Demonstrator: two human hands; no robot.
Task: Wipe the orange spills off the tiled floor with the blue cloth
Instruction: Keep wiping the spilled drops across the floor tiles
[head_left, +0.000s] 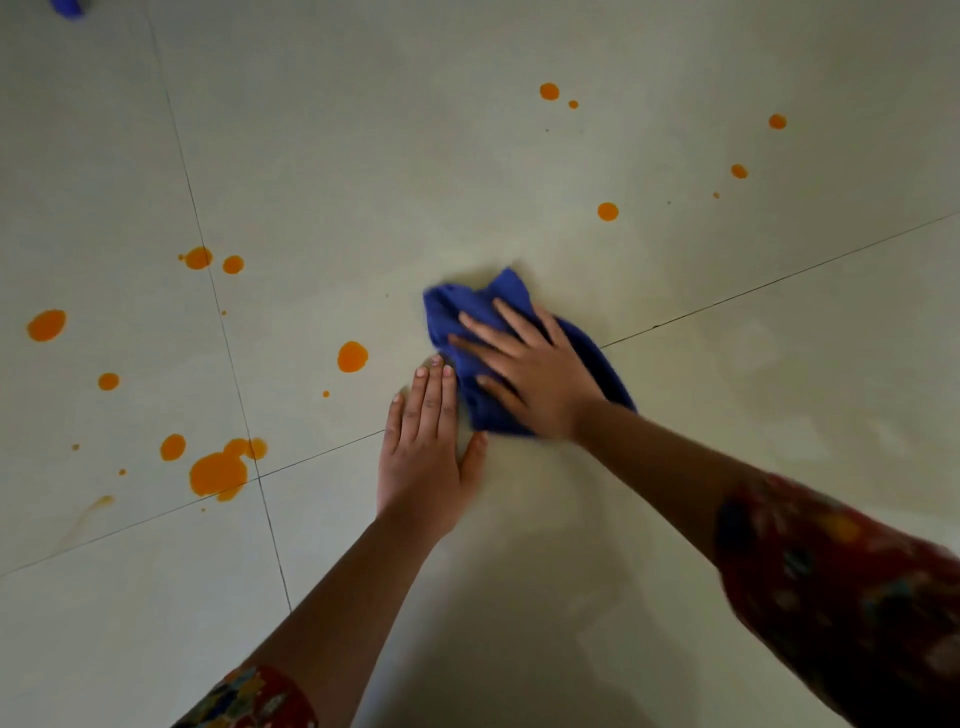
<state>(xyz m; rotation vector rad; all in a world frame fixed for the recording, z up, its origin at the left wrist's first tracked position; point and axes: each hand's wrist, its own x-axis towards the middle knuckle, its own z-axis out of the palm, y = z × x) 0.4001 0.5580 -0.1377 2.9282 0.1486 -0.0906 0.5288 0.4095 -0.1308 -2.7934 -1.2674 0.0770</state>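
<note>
A crumpled blue cloth lies on the pale tiled floor near the middle of the view. My right hand presses flat on the cloth with straight, spread fingers. My left hand rests flat on the bare tile just left of the cloth, fingertips by its edge. Orange spills dot the floor: a round drop left of the cloth, a large puddle at the tile joint, further drops at the far left and upper right.
Dark grout lines cross the floor, one running diagonally under the cloth. A small blue object shows at the top left corner. The tile to the right of the cloth shows faint wet smears.
</note>
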